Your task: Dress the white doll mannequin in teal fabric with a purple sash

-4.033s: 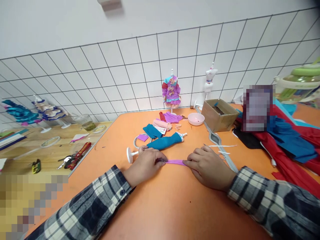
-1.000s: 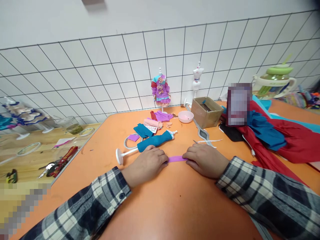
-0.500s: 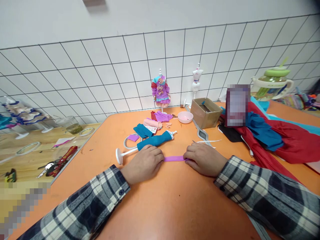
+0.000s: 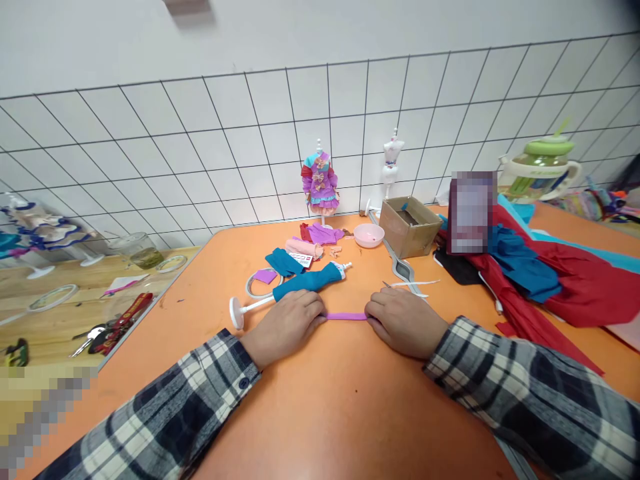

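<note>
A craft workshop for doll clothes: dressed miniature mannequin [image 4: 320,181], fabric scraps [image 4: 325,233], heaped cloth [image 4: 575,270], orange worktable [image 4: 320,420]

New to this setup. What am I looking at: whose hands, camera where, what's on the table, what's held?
No machine here: a person works bare-handed, filmed by a camera worn on the head, looking forward and down. The left hand and right hand hold a narrow purple strip between them on the orange table. Beyond it, a small mannequin in blue cloth lies down. Farther back are a pink bowl, an open cardboard box and an upright dressed mannequin.
</note>
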`<action>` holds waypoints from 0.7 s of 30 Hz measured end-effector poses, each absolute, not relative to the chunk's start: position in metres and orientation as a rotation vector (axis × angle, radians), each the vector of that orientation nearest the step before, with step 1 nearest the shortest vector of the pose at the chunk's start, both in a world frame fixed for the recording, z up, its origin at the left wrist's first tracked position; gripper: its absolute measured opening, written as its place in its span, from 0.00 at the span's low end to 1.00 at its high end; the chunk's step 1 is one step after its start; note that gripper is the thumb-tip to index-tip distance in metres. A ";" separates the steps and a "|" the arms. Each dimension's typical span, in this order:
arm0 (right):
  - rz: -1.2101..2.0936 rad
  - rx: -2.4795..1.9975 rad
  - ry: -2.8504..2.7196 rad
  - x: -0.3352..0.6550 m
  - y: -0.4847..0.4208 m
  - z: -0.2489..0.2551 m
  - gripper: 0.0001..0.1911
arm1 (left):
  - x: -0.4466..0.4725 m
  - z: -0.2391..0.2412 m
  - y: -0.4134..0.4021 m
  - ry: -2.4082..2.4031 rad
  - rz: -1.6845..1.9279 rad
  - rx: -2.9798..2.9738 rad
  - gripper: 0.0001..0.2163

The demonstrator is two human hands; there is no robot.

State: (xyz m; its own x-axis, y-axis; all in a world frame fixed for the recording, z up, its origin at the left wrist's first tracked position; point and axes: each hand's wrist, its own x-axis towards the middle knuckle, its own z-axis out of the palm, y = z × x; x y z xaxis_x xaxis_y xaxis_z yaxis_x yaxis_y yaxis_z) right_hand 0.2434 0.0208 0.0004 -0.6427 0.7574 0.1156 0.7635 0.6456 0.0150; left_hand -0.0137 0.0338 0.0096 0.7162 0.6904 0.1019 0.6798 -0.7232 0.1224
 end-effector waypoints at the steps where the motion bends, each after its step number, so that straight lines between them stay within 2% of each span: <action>1: -0.089 -1.285 -2.752 0.242 0.019 0.002 0.11 | -0.014 0.010 0.034 1.142 0.212 2.826 0.11; 11: 0.165 -1.361 -2.791 0.240 0.016 0.004 0.09 | -0.015 0.022 0.027 1.059 0.046 2.836 0.08; 18: 0.671 -1.525 -2.775 0.246 0.035 0.013 0.09 | -0.013 0.018 0.039 1.053 0.072 2.904 0.09; 21: 0.793 -1.506 -2.811 0.244 0.043 0.018 0.10 | -0.016 0.018 0.045 1.013 0.077 2.875 0.09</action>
State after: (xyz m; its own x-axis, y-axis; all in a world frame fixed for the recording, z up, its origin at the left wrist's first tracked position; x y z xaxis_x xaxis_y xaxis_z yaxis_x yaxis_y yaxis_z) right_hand 0.2445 0.0431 0.0175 -0.5719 0.7453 -0.3428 0.8145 0.4663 -0.3451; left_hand -0.0157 0.0450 0.0181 0.7784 0.6276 0.0172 0.6229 -0.7754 0.1032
